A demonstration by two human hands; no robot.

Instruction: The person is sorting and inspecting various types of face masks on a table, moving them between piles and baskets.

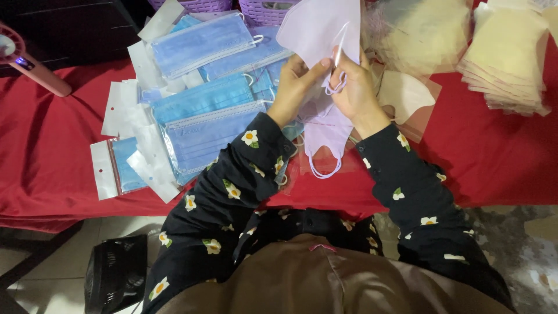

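My left hand (294, 86) and my right hand (356, 93) are raised together over a red-covered table (52, 145), both gripping a folded pale lilac face mask (317, 26). My left thumb presses on the mask's lower edge. My right fingers pinch its thin ear loop (337, 87). A second lilac mask (325, 135) lies flat on the cloth just beneath my hands, its loop hanging towards me. Both arms wear dark sleeves with white flowers.
Blue surgical masks in clear bags (200, 40) and loose white bag flaps (123, 107) are piled on the left. Stacks of cream masks (511, 58) sit at the right, one cream mask (407, 93) beside my right hand. Purple baskets (264, 9) stand behind. A pink handheld fan (29, 64) lies far left.
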